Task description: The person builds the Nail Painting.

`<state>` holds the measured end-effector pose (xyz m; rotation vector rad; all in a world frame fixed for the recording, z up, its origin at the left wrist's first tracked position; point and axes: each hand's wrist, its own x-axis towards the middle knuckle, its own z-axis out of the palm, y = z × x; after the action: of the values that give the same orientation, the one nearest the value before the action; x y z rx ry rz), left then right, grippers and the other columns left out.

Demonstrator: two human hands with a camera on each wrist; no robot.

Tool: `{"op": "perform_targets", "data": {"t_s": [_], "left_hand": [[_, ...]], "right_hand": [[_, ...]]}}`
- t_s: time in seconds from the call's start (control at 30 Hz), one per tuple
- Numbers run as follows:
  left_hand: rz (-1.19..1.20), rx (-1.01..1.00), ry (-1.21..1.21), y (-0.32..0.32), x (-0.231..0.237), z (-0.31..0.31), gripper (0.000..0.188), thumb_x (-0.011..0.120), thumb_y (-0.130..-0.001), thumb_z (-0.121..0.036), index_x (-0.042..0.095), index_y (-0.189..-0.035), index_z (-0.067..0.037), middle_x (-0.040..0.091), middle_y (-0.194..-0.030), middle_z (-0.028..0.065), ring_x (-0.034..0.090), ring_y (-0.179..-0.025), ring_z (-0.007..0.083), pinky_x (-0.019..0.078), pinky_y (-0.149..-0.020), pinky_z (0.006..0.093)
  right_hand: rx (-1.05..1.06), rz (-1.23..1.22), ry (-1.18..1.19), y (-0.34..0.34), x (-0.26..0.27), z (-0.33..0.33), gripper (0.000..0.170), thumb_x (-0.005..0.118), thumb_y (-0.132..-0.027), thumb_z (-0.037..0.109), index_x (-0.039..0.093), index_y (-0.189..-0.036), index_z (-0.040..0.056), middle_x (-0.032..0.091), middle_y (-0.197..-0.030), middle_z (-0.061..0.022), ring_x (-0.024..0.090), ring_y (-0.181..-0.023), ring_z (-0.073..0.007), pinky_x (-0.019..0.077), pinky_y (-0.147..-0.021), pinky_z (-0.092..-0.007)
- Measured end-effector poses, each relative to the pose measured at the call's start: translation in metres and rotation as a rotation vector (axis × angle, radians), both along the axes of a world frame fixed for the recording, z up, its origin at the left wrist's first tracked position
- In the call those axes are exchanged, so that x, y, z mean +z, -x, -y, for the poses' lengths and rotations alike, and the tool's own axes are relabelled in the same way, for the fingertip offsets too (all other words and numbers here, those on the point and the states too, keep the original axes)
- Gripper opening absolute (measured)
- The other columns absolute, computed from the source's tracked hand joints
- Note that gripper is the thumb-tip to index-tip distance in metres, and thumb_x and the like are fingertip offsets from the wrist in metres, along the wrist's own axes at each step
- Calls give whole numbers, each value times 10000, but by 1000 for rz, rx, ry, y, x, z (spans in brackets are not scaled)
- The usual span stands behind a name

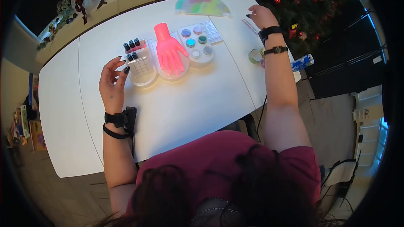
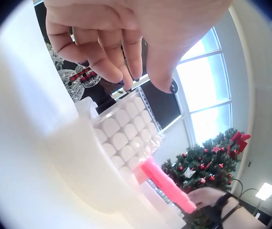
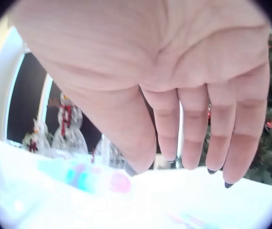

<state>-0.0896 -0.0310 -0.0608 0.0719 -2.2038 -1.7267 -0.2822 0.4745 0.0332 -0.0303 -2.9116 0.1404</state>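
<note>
My left hand [image 1: 112,75], dark-nailed with fingers loosely bent, hovers beside a clear display stand [image 1: 141,65] and holds nothing. Several dark-capped nail polish bottles [image 1: 131,45] stand behind that display. To its right, a bright pink model hand [image 1: 170,54] lies on a white holder, fingers toward me. My right hand [image 1: 263,17] reaches out over the table's far right side. In the right wrist view its fingers [image 3: 243,129] hang fairly straight, with nothing between them. Closest below it is a thin patterned strip [image 1: 250,27] on the table.
Jars of colour [image 1: 190,43] sit in a white tray, a compartment box [image 1: 211,32] behind it. A pastel half-round board [image 1: 202,5] is at the back edge. Tape rolls [image 1: 255,56] and a blue can [image 1: 302,62] stand right. A decorated tree [image 1: 290,0] borders the far right corner.
</note>
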Motion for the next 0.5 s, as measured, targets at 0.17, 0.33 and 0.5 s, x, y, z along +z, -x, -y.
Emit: {"op": "perform_targets", "data": {"t_s": [0.17, 0.33, 0.5], "left_hand": [[-85, -1, -239, 3, -7, 6, 396, 709, -996, -102, 619, -1378, -43, 718, -1216, 55, 592, -855, 48, 481, -845, 224], [-81, 49, -216, 1, -7, 8, 396, 712, -1012, -163, 620, -1376, -37, 720, -1196, 46, 615, -902, 48, 482, -895, 223], [-48, 25, -240, 0, -4, 3, 331, 701, -1024, -141, 651, -1333, -33, 721, -1181, 37, 616, -905, 51, 471, -800, 200]], "right_hand": [[-164, 551, -357, 74, -79, -99, 505, 873, -786, 378, 787, -1121, 10, 759, -1145, -219, 725, -1104, -380, 570, -983, -441], [-299, 553, -295, 57, -73, -83, 567, 889, -800, 310, 741, -1217, -43, 717, -1287, -245, 695, -1209, -388, 553, -1043, -432], [-347, 384, -102, 61, -86, -83, 166, 692, -955, 92, 738, -1014, -56, 767, -885, -216, 768, -762, -323, 601, -666, -425]]}}
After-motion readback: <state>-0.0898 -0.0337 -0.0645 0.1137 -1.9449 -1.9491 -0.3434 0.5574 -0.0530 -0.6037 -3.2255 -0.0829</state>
